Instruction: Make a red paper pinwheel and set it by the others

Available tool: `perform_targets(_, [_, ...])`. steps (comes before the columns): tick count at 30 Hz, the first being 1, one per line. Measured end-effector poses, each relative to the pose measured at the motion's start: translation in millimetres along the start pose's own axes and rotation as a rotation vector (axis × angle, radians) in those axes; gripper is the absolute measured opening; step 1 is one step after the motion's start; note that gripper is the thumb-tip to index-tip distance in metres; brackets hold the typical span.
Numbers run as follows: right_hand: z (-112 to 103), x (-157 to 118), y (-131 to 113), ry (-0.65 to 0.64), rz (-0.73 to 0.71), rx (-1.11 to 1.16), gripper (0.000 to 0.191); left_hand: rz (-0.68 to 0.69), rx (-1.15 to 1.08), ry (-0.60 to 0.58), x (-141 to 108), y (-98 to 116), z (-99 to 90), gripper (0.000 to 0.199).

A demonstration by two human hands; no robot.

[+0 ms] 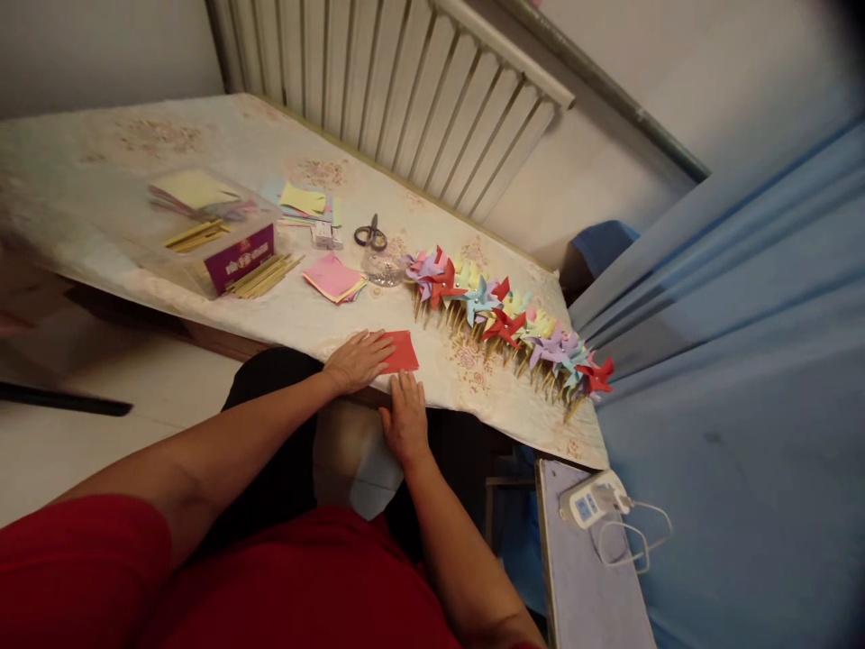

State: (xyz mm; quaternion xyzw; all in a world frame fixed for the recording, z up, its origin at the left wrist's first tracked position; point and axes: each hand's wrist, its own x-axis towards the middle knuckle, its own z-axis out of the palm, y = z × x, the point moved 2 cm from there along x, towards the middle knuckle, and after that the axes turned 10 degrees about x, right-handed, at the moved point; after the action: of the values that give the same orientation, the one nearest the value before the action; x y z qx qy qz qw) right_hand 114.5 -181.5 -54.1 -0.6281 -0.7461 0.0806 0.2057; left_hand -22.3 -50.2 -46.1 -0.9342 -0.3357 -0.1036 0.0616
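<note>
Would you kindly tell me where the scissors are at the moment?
In the head view, the scissors lie slightly left of centre on the flowered tablecloth, just beyond the clear container.

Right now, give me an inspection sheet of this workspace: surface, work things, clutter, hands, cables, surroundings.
Surface: flower-patterned tablecloth.
Work things: red paper by the tablecloth's near edge; row of pinwheels to its right.
Clutter: scissors, pink-topped paper stack, loose sticks and clear box, all left of the pinwheels.
Hands: left hand flat on the red paper; right hand by its near edge.
Cables: white cable near the power strip, above the side bench.
Surroundings: radiator beyond the tablecloth, blue curtain at right.
</note>
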Motion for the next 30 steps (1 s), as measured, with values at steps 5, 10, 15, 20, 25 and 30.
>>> perform_targets(5, [-8.7,12.1,7.3,0.124,0.028,0.013,0.062,0.000,0.023,-0.010,1.6,1.9,0.6,0.049])
perform_targets(10, [-5.1,34.4,10.6,0.032,0.012,-0.052,0.067,-0.002,0.049,-0.047,2.0,2.6,-3.6,0.049])
perform_targets(15, [6.8,40.4,15.7,-0.020,0.016,-0.111,0.071,-0.004,0.045,-0.044,1.3,3.4,-7.0,0.049])
perform_targets(20, [10.1,35.3,19.1,-0.009,0.033,-0.134,0.072,-0.007,0.031,-0.051,1.8,3.9,-8.8,0.050])
perform_targets(25, [6.5,29.4,19.6,-0.032,0.073,-0.159,0.073,-0.018,0.025,-0.061,2.3,4.5,-10.3,0.050])
perform_targets(30, [2.7,24.4,20.2,-0.042,0.106,-0.167,0.072,-0.025,0.000,-0.034,2.0,4.2,-10.3,0.049])
